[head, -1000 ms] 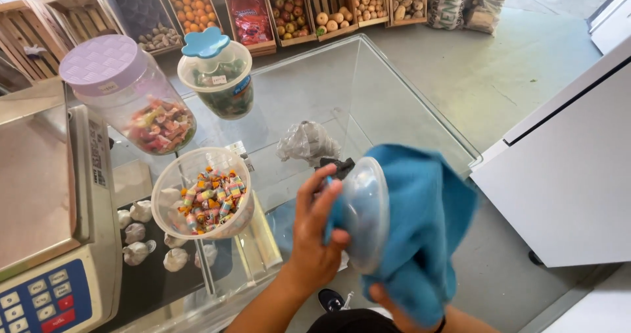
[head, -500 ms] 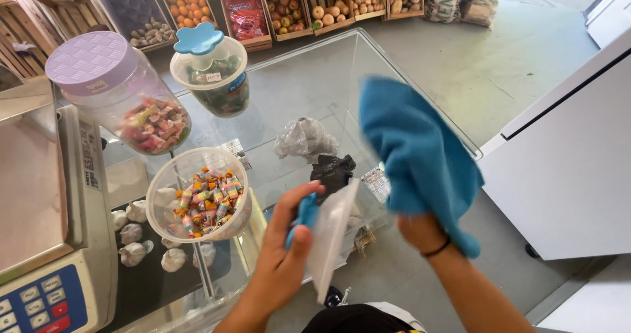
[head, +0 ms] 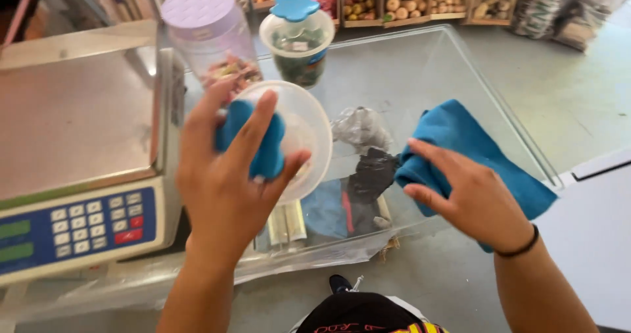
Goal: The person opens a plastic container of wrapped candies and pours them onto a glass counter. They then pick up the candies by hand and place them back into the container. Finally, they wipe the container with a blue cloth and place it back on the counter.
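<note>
My left hand [head: 227, 175] grips a clear round lid [head: 299, 132] by its blue flower-shaped knob and holds it flat above the glass counter [head: 420, 70], right beside the scale. The lid covers most of the open jar of sweets beneath it. My right hand [head: 467, 195] presses a blue cloth [head: 473, 142] onto the glass at the counter's right side, fingers spread over its near edge.
A weighing scale [head: 72, 129] with a steel pan and blue keypad fills the left. Behind stand a jar with a lilac lid [head: 207, 17] and a jar with a blue flower lid [head: 299, 37]. Crates of produce [head: 401, 1] line the back. A crumpled plastic bag [head: 358, 126] lies on the glass.
The cloth has come off the lid and gone down to the glass under my right hand. My left hand has swung the lid left and laid it flat over the sweets jar.
</note>
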